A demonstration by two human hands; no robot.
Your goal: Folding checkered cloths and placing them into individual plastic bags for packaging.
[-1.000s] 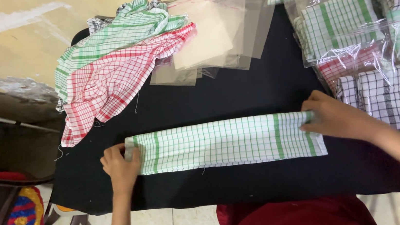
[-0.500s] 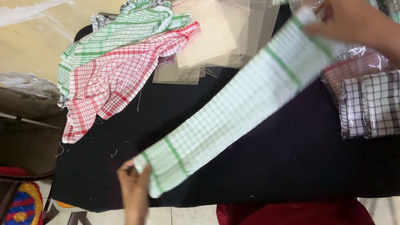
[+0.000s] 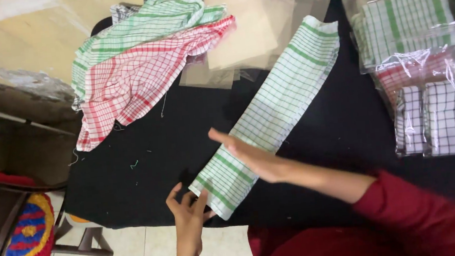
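Observation:
A long folded white cloth with green checks lies diagonally on the black table, its far end up near the clear bags. My left hand pinches the near corner of this strip at the table's front edge. Held flat with its fingers together, my right hand lies edge-on across the strip a little above the near end.
A loose red-checked cloth and a green-checked cloth are heaped at the back left. Empty clear plastic bags lie behind the strip. Bagged checked cloths are stacked at the right. A chair with a colourful cushion stands at the lower left.
The strip was lifted and swung from lying along the front edge to lying diagonally. My right hand let go of its far end and came down across the strip near my left hand.

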